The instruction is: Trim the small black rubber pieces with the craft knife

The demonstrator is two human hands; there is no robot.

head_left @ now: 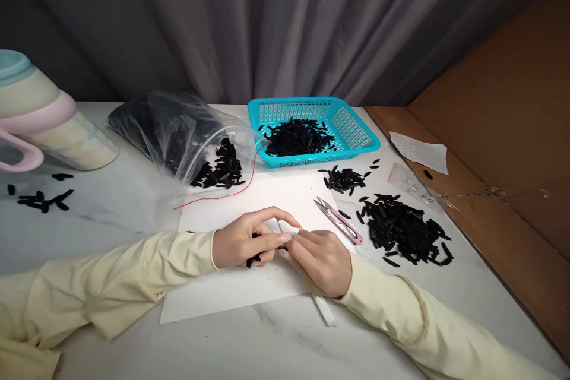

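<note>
Black pieces (253, 260) sit bunched in the closed left hand (243, 243) over the paper (231, 291); right hand (318, 258) pinches one (probably light, stiff, best taken by its ends).

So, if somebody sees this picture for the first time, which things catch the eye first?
Probably the bright blue basket of small black pieces at the back of the table, and the big black pile on the right. In the middle, the left hand and right hand meet over a white sheet, beside pink snips.
</note>
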